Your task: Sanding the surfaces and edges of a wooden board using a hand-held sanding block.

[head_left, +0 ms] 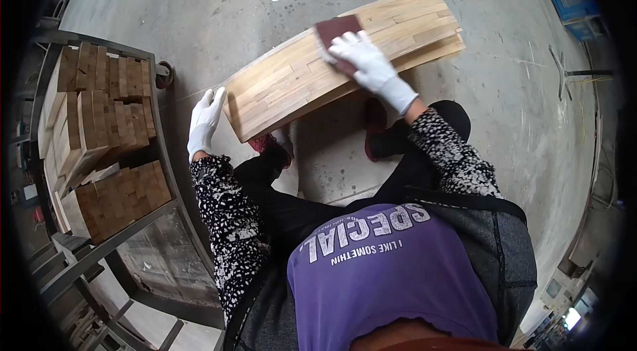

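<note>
Head view: pale wooden board (285, 89) laid slantwise ahead of the legs, right end farther off, with a second board (434, 54) showing beneath along the near right edge; support underneath hidden. Beyond the far edge and right end, broad concrete floor (524, 39); near the left end, a metal rack (133, 234). Left hand (206, 119) at the left end, fingers straight and unfurled, palm side toward the edge, gripping nothing visible. Right hand (368, 67) closed over a red-brown pad (336, 27) pressed to the top face; thumb too blurred to tell.

Board surface smooth-looking, pieced from narrow staggered strips, long edges slightly bowed by the lens. White knit gloves on both hands; black-and-white speckled sleeves (235, 231). Squared wood blocks (116, 202) stacked tightly in the rack. Across the purple shirt (391, 284), pale capital lettering, upside down.
</note>
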A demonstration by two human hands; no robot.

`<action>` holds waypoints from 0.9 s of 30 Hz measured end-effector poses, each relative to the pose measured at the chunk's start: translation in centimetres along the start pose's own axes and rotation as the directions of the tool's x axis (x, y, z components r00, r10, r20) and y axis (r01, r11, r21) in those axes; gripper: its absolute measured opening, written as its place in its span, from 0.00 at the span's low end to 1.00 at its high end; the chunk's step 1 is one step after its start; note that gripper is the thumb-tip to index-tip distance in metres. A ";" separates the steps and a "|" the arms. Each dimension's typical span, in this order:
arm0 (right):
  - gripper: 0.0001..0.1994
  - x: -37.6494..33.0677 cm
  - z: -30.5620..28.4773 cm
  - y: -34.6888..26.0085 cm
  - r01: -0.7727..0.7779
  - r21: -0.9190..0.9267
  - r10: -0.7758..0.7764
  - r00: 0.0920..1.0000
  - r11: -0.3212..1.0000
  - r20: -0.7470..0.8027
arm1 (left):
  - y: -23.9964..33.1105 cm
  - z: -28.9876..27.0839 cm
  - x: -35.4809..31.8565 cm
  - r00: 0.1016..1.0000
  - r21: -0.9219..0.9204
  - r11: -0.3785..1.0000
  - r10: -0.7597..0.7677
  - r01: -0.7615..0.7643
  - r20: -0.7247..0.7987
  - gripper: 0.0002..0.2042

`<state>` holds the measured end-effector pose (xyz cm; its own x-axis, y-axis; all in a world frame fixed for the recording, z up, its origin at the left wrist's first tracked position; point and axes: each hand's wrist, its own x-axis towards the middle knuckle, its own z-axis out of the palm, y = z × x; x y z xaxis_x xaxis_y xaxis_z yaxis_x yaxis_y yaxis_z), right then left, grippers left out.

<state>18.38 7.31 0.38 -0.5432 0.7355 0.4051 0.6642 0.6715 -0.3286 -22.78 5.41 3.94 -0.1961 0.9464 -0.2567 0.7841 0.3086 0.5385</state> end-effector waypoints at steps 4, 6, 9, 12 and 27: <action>0.24 -2.4 -4.6 8.6 -0.562 -0.220 0.524 0.825 0.797 -0.210 | -0.4 0.0 0.2 0.997 -0.005 0.999 -0.049 0.049 0.056 0.36; 0.26 -2.0 -4.4 8.1 -0.584 -0.358 0.536 0.811 0.728 -0.232 | 0.0 0.1 0.8 0.975 -0.015 0.990 -0.138 0.143 0.174 0.38; 0.29 0.2 -1.1 2.1 -0.231 -0.167 0.227 0.973 0.958 -0.044 | 0.7 0.2 1.3 0.969 0.037 0.986 -0.169 0.165 0.179 0.39; 0.26 1.1 2.1 -4.3 0.226 0.053 -0.228 0.973 0.973 0.027 | 1.1 0.4 1.1 0.981 0.041 0.990 -0.142 0.138 0.134 0.38; 0.24 -6.3 -10.4 18.9 -0.918 -0.141 0.890 0.394 0.371 -0.229 | 2.1 0.4 0.5 0.978 -0.001 0.988 -0.154 0.156 0.137 0.37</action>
<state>39.68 14.47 0.50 0.4946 0.8669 0.0625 0.8170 -0.4392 -0.3736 -21.00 6.51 4.60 -0.2319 0.8653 -0.4444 0.7436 0.4522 0.4925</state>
